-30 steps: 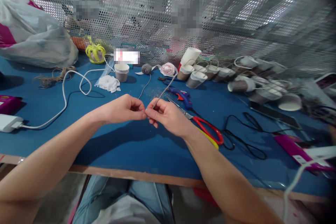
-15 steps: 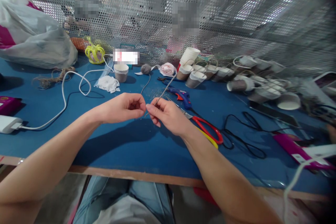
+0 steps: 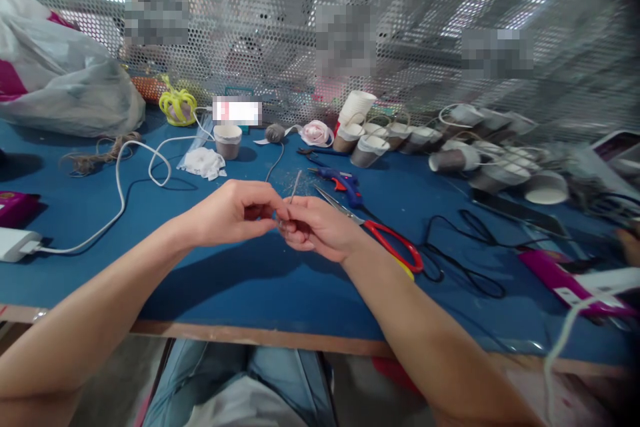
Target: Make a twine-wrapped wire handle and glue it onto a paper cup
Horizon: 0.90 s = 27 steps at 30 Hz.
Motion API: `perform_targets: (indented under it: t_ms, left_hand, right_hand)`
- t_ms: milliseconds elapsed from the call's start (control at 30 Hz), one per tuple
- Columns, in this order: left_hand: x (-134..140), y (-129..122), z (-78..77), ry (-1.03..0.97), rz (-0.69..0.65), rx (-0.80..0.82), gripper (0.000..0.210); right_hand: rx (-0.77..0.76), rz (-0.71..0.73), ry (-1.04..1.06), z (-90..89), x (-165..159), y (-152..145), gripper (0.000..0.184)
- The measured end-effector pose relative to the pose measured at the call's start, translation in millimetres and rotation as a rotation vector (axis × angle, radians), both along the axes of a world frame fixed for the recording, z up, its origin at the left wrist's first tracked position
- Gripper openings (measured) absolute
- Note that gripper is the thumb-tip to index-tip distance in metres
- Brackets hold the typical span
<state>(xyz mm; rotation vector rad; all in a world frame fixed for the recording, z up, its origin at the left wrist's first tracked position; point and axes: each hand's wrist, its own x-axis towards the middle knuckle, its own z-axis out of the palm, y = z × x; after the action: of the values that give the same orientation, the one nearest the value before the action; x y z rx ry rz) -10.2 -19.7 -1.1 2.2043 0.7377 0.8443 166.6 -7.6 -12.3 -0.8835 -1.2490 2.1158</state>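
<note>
My left hand (image 3: 247, 213) and my right hand (image 3: 320, 223) meet above the middle of the blue table, fingertips touching. Both are closed in a pinch. Out of the right fingers sticks a short length of thin grey-brown cord (image 3: 296, 185), pointing up and away from me. The part of it between the fingertips is mostly hidden. A grey yarn ball (image 3: 275, 133) lies farther back, and its strand runs toward my left hand. Red-and-yellow-handled scissors (image 3: 395, 243) lie beside my right wrist, with a blue glue gun (image 3: 343, 185) just beyond.
Several small wrapped cups (image 3: 370, 150) stand and lie at the back right. One cup (image 3: 228, 141) stands behind my left hand near white lace (image 3: 204, 163). A white cable (image 3: 120, 180) crosses the left side; a black cord (image 3: 465, 267) lies right. Perforated metal (image 3: 280, 27) closes off the back.
The cord's long raised end has swung down, and only a short piece now shows above my right hand. My right fingers have curled in closer against the left fingertips.
</note>
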Motion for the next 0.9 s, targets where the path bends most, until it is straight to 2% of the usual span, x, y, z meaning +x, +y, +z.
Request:
perform_targets:
  t_ms: [100, 300, 567, 667, 733, 833, 900]
  left_hand:
    - [-0.3, 0.4, 0.7, 0.013, -0.006, 0.112, 0.012]
    - [-0.5, -0.4, -0.1, 0.002, -0.005, 0.194, 0.014]
    - [-0.3, -5.2, 5.0, 0.093, -0.004, 0.333, 0.017]
    - [1.0, -6.9, 7.2, 0.066, 0.030, 0.404, 0.015]
    - [1.4, -7.0, 7.4, -0.018, 0.086, 0.397, 0.011]
    - [1.3, -5.0, 5.8, -0.281, 0.204, 0.289, 0.004]
    - [1.7, -2.9, 4.0, -0.505, 0.269, 0.150, 0.003]
  right_hand:
    - [-0.063, 0.060, 0.027, -0.9, 0.8, 1.2, 0.027]
    - [-0.175, 0.144, 0.080, -3.2, 3.2, 2.9, 0.020]
    - [-0.213, 0.224, 0.042, -2.8, 2.8, 2.6, 0.017]
    - [-0.172, 0.196, 0.027, -0.6, 1.1, 0.1, 0.020]
    - [-0.110, 0.143, 0.009, 0.7, 0.0, -2.2, 0.029]
    - [0.070, 0.018, -0.073, 3.0, -0.8, -6.6, 0.044]
    - [0.229, -0.077, -0.121, 5.2, -1.4, -10.4, 0.043]
